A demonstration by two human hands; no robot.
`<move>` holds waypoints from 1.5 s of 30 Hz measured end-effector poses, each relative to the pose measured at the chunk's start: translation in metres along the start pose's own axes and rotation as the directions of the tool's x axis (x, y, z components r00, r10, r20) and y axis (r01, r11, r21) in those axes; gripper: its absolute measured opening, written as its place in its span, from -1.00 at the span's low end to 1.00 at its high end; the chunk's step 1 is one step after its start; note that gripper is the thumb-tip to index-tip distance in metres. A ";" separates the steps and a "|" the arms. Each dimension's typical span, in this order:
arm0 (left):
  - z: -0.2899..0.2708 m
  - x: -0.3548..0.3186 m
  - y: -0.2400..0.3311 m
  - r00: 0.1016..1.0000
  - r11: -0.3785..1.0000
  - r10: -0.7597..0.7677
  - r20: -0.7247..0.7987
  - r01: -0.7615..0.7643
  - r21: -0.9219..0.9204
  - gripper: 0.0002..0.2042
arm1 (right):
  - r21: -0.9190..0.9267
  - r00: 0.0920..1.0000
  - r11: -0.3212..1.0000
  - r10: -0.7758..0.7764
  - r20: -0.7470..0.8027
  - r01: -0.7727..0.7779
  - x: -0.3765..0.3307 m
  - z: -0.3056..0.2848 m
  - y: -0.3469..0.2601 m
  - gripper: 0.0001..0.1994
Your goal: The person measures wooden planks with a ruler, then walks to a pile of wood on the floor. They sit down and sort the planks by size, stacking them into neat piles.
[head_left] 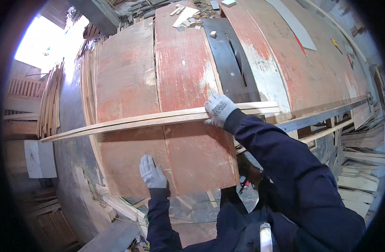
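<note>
Long, thin wooden strips [159,119] lie side by side across a worn red-brown table [188,75], their left ends reaching out past its edge. My right hand [219,110], in a pale work glove, is closed around the strips near their right end. My left hand [152,172], gloved alike, rests on the near part of the tabletop with its fingers stretched out and holds nothing. Beyond my right hand a dark metal plate [230,59] with a long slot is set into the table; a narrow dark blade-like piece shows in the slot.
Small wood offcuts [188,19] lie at the table's far end. A metal rail [318,117] runs along the right-hand tabletop. Stacks of long strips [88,80] stand along the left side, near a white box-like block [40,159]. Scrap boards [117,206] lie on the floor.
</note>
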State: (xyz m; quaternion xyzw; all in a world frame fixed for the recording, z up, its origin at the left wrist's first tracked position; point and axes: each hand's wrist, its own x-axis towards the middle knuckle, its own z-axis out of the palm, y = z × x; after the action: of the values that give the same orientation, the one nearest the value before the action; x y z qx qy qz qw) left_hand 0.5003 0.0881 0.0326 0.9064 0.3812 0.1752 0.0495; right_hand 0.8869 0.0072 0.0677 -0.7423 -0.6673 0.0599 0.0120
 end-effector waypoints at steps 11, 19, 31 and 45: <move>0.022 0.073 -0.033 0.999 1.000 0.001 -0.046 0.001 0.029 -0.33 | 0.057 0.998 0.998 -0.041 0.051 0.038 0.016 0.001 0.023 -0.49; 0.017 0.206 -0.061 0.912 0.942 0.206 0.355 -0.283 0.180 -0.19 | 0.124 0.999 0.992 -0.032 -0.030 0.035 0.016 0.009 0.031 -0.49; 0.016 0.256 -0.130 0.879 0.892 0.250 0.406 -0.372 0.258 -0.28 | 0.212 0.993 0.977 -0.010 -0.114 0.034 0.087 0.023 0.011 -0.52; 0.021 0.290 -0.137 0.881 0.832 0.269 0.390 -0.416 0.367 -0.31 | 0.222 0.994 0.974 -0.025 -0.103 0.048 0.127 0.017 0.024 -0.51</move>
State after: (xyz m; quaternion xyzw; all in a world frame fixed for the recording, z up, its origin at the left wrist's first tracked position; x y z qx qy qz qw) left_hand 0.6038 0.3908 0.0638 0.9637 0.2264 -0.0602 -0.1280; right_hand 0.9220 0.1296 0.0392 -0.7260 -0.6683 0.0974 0.1301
